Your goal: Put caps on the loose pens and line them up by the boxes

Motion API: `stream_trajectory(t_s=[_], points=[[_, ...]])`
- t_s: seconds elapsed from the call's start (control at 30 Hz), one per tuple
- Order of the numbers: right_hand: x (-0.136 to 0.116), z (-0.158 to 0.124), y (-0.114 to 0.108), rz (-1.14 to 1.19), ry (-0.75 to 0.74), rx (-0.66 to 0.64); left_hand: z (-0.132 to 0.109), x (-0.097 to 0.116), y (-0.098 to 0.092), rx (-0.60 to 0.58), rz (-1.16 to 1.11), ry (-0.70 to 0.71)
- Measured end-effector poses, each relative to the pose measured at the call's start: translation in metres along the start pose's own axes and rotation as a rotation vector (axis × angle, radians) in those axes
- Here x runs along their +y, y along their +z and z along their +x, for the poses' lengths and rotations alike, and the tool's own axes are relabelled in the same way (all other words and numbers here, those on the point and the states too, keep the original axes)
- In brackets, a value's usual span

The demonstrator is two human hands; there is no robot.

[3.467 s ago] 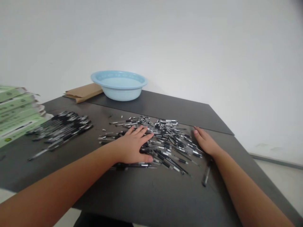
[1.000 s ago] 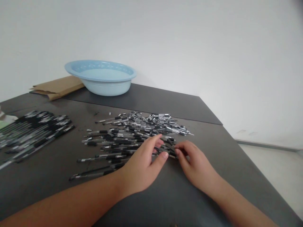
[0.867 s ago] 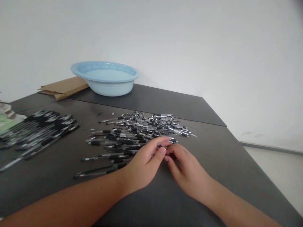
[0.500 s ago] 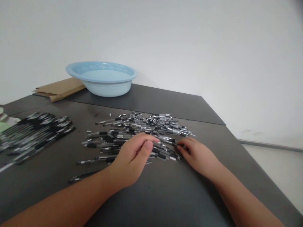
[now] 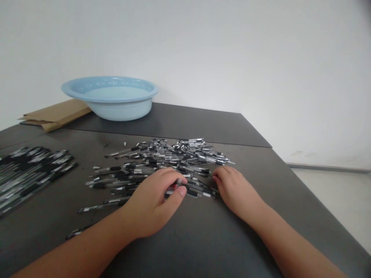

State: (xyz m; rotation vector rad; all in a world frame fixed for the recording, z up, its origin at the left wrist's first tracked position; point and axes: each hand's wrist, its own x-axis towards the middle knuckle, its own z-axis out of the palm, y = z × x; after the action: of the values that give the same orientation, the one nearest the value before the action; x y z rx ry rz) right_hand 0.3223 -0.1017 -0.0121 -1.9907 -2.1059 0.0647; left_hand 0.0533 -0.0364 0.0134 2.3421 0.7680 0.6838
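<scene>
A loose heap of pens (image 5: 174,156), with clear barrels and black grips, lies spread across the dark table. My left hand (image 5: 155,202) rests over the near side of the heap, fingers curled. Its thumb and index finger leave a small gap where a clear and dark pen-like end shows; I cannot make out what the hand holds. At the heap's right edge, my right hand (image 5: 236,191) is pinched closed on the end of a pen (image 5: 207,173). Its other fingers are tucked under and hidden.
More pens (image 5: 37,170) lie side by side at the left. A light blue basin (image 5: 121,110) stands at the back, beside a flat brown paper bag (image 5: 55,114). A white wall (image 5: 217,50) rises behind the table (image 5: 185,247), whose right edge slopes down toward the floor.
The view has shifted slightly, so most things sit further left. My left thumb and index finger have moved apart a little. The right hand stays at the heap's edge.
</scene>
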Motion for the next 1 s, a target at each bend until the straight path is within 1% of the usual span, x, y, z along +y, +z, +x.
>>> stream_trajectory(t_s=[0.07, 0.1, 0.17, 0.27, 0.33, 0.4, 0.6, 0.87, 1.0], points=[[0.001, -0.004, -0.011, 0.07, 0.023, 0.054, 0.002, -0.002, -0.002, -0.034, 0.069, -0.017], [0.0, -0.007, -0.017, 0.121, 0.01, 0.073, 0.003, -0.005, -0.002, -0.048, 0.11, -0.017], [-0.002, -0.014, -0.029, 0.214, -0.083, 0.074, 0.004, -0.011, -0.002, -0.057, 0.186, -0.006], [-0.008, -0.022, -0.04, 0.26, -0.251, 0.034, 0.006, -0.021, 0.0, -0.065, 0.246, 0.019], [-0.011, -0.024, -0.042, 0.25, -0.282, 0.027, 0.007, -0.026, 0.0, -0.067, 0.25, 0.028], [-0.011, -0.025, -0.042, 0.226, -0.281, 0.03, 0.008, -0.026, -0.002, -0.062, 0.242, 0.035], [-0.004, -0.025, -0.041, 0.19, -0.262, 0.058, 0.008, -0.02, -0.006, -0.019, 0.249, 0.031], [-0.003, -0.027, -0.043, 0.18, -0.227, 0.066, 0.008, -0.016, -0.008, -0.025, 0.226, 0.032], [-0.001, -0.028, -0.044, 0.175, -0.235, 0.065, 0.007, -0.015, -0.008, -0.019, 0.225, 0.029]])
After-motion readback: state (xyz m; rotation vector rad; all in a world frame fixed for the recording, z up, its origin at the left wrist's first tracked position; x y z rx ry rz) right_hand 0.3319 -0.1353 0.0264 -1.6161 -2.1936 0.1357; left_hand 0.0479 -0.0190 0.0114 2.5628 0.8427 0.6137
